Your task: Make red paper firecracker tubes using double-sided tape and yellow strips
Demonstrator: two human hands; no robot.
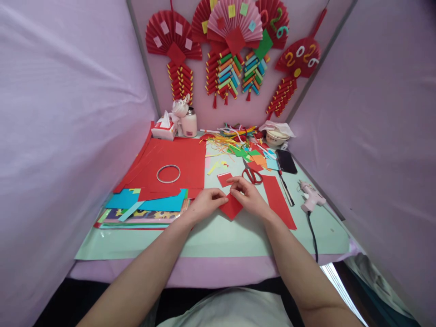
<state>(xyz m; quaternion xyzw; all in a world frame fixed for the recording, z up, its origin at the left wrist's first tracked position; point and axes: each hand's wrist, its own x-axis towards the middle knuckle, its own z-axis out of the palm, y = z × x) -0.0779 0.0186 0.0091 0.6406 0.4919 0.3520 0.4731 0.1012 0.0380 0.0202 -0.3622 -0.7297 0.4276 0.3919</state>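
Between my hands is a small red paper square (232, 209), turned with one corner toward me. My left hand (211, 200) pinches its left corner between thumb and fingers. On the opposite side, my right hand (248, 194) has its thumb and fingers closed at the upper right edge. A smaller red piece with a white strip (225, 179) lies just beyond my fingertips. Red-handled scissors (252, 173) rest beyond my right hand, and a red paper strip (279, 202) lies to its right.
Large red sheets (184, 156) carry a silver ring (168, 174) at the left, above a stack of coloured paper (143, 220). To the right are a glue gun (311, 196), a black phone (286, 162) and a pen-like tool (286, 190). Paper scraps (257, 156) lie at the back.
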